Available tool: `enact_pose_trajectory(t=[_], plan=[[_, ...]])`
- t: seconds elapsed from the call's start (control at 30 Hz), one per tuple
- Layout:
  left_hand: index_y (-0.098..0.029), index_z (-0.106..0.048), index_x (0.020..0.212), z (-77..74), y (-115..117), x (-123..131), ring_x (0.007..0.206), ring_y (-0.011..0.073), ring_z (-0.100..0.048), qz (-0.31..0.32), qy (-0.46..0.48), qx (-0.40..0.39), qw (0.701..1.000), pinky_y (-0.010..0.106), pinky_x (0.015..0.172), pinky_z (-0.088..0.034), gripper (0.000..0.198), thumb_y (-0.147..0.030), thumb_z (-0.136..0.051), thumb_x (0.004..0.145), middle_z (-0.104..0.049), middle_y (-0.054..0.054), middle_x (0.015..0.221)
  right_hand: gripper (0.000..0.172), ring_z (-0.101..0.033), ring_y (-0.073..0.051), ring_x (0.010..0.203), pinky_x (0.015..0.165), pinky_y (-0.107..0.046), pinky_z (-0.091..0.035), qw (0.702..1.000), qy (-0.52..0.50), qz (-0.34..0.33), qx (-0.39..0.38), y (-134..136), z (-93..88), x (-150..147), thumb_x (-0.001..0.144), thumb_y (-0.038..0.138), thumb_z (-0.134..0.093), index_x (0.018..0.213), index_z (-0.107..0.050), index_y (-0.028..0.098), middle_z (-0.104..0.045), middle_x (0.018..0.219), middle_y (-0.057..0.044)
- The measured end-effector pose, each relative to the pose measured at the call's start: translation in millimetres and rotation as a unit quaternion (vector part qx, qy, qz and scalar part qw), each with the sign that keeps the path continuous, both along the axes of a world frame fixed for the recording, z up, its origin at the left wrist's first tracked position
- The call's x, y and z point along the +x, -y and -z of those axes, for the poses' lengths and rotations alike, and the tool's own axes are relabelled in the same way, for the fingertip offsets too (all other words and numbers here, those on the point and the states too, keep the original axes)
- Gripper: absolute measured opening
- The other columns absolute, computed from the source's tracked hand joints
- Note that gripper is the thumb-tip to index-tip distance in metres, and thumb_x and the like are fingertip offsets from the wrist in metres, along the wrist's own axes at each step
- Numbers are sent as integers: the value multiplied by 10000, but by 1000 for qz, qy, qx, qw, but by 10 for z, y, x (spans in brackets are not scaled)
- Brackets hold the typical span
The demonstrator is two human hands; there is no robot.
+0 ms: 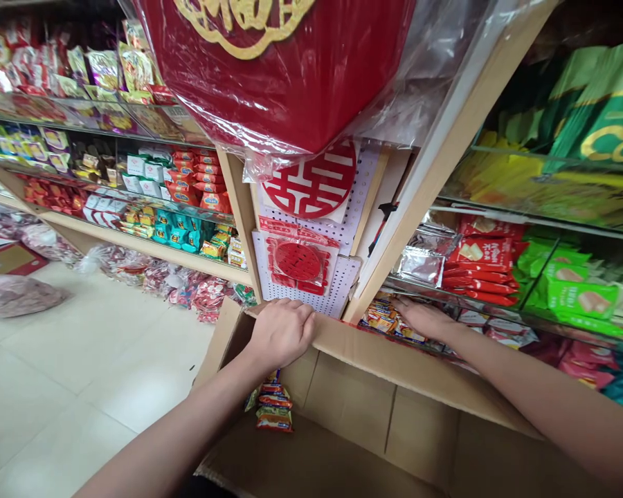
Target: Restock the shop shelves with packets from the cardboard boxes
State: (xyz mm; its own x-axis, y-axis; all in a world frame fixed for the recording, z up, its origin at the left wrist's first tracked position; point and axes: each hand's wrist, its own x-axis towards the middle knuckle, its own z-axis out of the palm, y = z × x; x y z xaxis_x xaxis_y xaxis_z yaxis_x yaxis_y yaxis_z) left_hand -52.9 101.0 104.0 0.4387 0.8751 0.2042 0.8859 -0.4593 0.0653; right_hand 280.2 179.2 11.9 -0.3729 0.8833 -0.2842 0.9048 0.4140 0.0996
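Beside wooden shelving [436, 166], might tip the cardboard box [374, 349] by leaning on the left hand [283, 333], closed over its rim, or, dragging with the right hand [420, 318], with grip impossible to tell, scatter small yellow packets [380, 319] lying low in that shelving.

A large, open-topped brown cardboard box [363, 349] stands upright, mostly bare inside. Small, shiny gold, red and blue packets [275, 401] lie clustered in its far left corner. Small orange, white and blue packets [380, 318] lie grouped just beyond its far rim.
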Motion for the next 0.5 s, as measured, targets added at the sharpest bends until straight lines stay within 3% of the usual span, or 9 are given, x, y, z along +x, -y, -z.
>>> enact_pose_trajectory(t=[0.17, 0.33, 0.5], plan=[[-201, -597, 815, 12, -1, -2, 768, 192, -537, 0, -3, 1, 1000, 319, 699, -378, 301, -291, -312, 848, -620, 33, 786, 455, -501, -196, 1061, 838, -272, -396, 1000, -7, 12, 6, 19, -54, -62, 820, 200, -330, 1271, -357, 142, -461, 1236, -136], [-202, -595, 812, 12, -7, -3, 771, 193, -539, 0, -2, 1, 1000, 320, 704, -380, 292, -285, -318, 847, -620, 36, 783, 379, -594, -244, 855, 723, -330, -433, 995, 8, 85, 50, 39, -154, -178, 869, 322, -260, 1046, -525, 117, -610, 942, -164], [-200, -590, 809, 8, -13, -1, 775, 192, -541, 2, 0, 0, 1000, 320, 708, -378, 300, -288, -307, 852, -619, 33, 783, 339, -578, -270, 909, 745, -351, -425, 990, 21, 119, 70, -6, -154, -259, 861, 328, -314, 1007, -540, 124, -602, 965, -180]])
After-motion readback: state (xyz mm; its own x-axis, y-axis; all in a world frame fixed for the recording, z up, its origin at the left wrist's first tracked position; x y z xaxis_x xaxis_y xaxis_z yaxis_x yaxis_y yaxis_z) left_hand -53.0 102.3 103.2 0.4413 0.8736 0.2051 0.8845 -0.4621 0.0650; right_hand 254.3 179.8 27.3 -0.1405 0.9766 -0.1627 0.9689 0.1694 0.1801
